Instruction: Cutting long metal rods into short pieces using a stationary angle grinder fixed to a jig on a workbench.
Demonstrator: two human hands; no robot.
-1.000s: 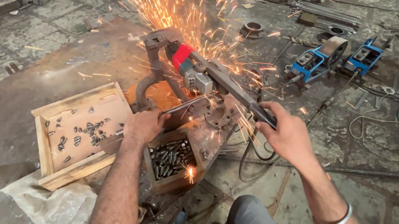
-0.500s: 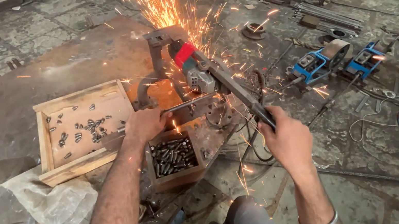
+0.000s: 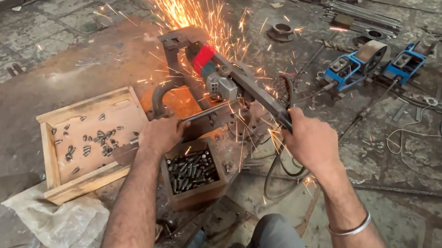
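While sparks [image 3: 186, 2] fly: left hand [image 3: 160, 135] clamped on rod [image 3: 202, 114]; right hand [image 3: 310, 140] clamped on saw [image 3: 220, 78] lever [image 3: 260, 98]; box [image 3: 192, 171] of cut pieces below; tray [image 3: 50, 159] at left.

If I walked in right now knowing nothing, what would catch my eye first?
The shower of orange sparks flying up from the cut-off saw at top centre. Next, the two bare arms: the right hand grips the saw's long lever handle, while the left hand holds a metal rod fed into the machine. Left of the saw lies a wooden tray scattered with small cut pieces, and below it a small box full of them.
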